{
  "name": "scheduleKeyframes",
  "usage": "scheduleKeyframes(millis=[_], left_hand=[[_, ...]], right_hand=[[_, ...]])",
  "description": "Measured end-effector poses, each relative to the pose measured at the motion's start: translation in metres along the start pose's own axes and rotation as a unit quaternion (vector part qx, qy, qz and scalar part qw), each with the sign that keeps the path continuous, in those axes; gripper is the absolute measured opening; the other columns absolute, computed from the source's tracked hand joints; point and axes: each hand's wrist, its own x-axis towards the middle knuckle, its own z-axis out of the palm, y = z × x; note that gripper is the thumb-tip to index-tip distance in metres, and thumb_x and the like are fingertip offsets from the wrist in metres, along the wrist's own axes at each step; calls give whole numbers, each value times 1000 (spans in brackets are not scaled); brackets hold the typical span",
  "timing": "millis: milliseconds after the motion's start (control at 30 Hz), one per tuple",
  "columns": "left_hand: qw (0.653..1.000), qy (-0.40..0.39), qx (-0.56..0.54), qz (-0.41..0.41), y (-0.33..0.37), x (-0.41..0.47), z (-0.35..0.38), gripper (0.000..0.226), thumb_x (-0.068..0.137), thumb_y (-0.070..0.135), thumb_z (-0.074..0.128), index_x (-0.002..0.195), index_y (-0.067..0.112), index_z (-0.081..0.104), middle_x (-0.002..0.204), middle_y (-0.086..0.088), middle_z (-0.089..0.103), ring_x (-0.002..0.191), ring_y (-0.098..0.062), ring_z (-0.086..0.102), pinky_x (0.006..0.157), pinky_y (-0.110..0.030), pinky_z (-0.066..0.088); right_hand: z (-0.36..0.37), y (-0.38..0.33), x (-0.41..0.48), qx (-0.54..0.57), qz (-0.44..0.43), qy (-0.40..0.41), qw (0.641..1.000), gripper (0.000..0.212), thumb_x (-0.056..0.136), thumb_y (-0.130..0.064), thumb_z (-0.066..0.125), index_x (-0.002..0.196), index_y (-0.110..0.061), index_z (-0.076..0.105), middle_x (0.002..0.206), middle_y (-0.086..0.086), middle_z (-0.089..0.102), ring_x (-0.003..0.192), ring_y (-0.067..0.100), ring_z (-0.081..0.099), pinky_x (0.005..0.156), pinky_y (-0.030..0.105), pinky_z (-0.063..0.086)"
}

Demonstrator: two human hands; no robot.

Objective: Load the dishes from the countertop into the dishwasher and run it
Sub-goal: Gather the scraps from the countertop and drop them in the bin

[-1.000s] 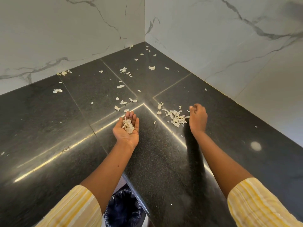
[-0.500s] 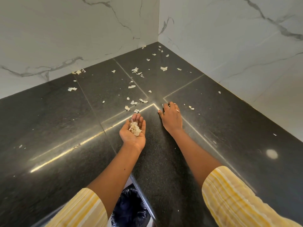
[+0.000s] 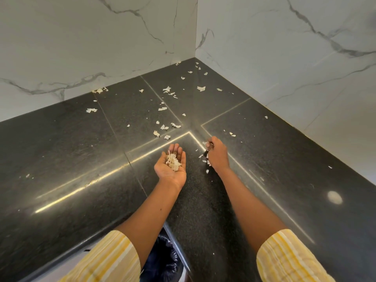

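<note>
Marble walls (image 3: 81, 47) meet over a black corner table (image 3: 61, 159) strewn with pale scraps (image 3: 201, 88). Bin (image 3: 162, 259) below the table's edge. Left hand (image 3: 172, 167), palm up, fingers nearly straight, cradles more scraps. Right hand (image 3: 217, 157), just beside it, fingers (image 3: 210, 146) curled, pinches scraps.

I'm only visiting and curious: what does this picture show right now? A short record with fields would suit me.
Setting: corner of a black stone countertop against white marble walls
Left hand: palm up, cupped, carrying a pile of pale scraps
Right hand: knuckles up, fingers curled round a few scraps
Loose scraps: scattered on the counter toward the corner
Below the counter edge: bin with dark liner
Sleeves: yellow and white stripes
Dishes, dishwasher: none in view
</note>
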Motion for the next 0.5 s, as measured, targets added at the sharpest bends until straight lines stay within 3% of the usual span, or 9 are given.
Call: scheduleKeyframes(millis=[67,100,167,200,267,333,400,500], left_hand=[[1000,-7,-2,-4,-7,-3,3,40,100,23,30,90,6,65,73,-6,72,83,-17,63,87,-28,48],[1000,-10,-2,-5,-11,-4,4,40,99,23,30,91,7,65,74,-6,72,83,-17,63,87,-28,47],[1000,-15,-4,-6,-18,-7,7,40,99,24,31,93,7,66,77,-5,73,85,-16,64,86,-28,48],[1000,-18,-4,-6,-22,-9,9,40,99,24,31,93,7,66,78,-5,73,86,-17,64,85,-27,49],[1000,-22,-6,-3,-29,-14,11,40,99,25,31,94,7,66,79,-6,73,86,-17,65,80,-26,50],[1000,-20,-17,7,-34,-17,10,39,99,24,32,93,6,66,82,-7,72,86,-18,64,77,-25,51],[999,-20,-23,20,-36,-19,6,38,99,24,32,94,6,65,87,-7,69,87,-18,63,80,-25,50],[999,-30,-20,24,-35,-25,-7,38,98,26,33,95,6,65,85,-7,70,87,-18,62,83,-27,49]], right_hand=[[-8,-9,-7,245,88,2,966,18,94,-2,46,80,-10,53,73,3,49,66,13,41,58,21,33],[-11,-13,-11,379,126,-4,917,20,95,-1,45,79,-11,51,70,2,45,60,10,39,52,18,33],[-15,-24,-23,591,183,-26,786,22,96,1,39,81,-11,48,70,3,41,50,6,40,41,13,31],[-15,-30,-30,652,200,-33,730,23,97,2,36,82,-11,48,70,3,41,47,5,41,39,12,31],[-12,-40,-45,716,224,-33,660,24,97,2,33,84,-10,50,71,4,44,52,6,45,39,13,36],[-9,-47,-58,749,244,-25,616,22,96,1,36,83,-8,52,73,5,49,63,10,47,45,15,44],[-9,-54,-70,764,251,-13,594,18,95,-5,42,81,-8,54,69,4,54,66,11,50,52,17,49],[-7,-60,-88,757,246,-4,605,19,93,-16,48,76,-11,55,67,0,55,66,9,52,64,22,46]])
